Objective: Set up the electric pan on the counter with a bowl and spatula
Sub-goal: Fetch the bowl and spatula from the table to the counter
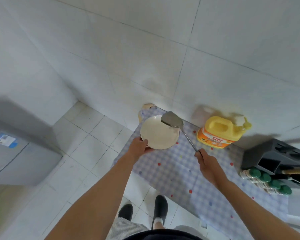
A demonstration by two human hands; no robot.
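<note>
My left hand grips the near rim of a white shallow bowl, held over the far left end of the counter. My right hand holds the thin handle of a metal spatula. The spatula's flat blade hovers over the bowl's far right rim. The counter wears a blue checked cloth with coloured dots. No electric pan is in view.
A yellow and orange detergent jug stands at the back of the counter by the tiled wall. A black knife block and green-capped jars sit at the right. A grey appliance stands on the left floor. My feet are below.
</note>
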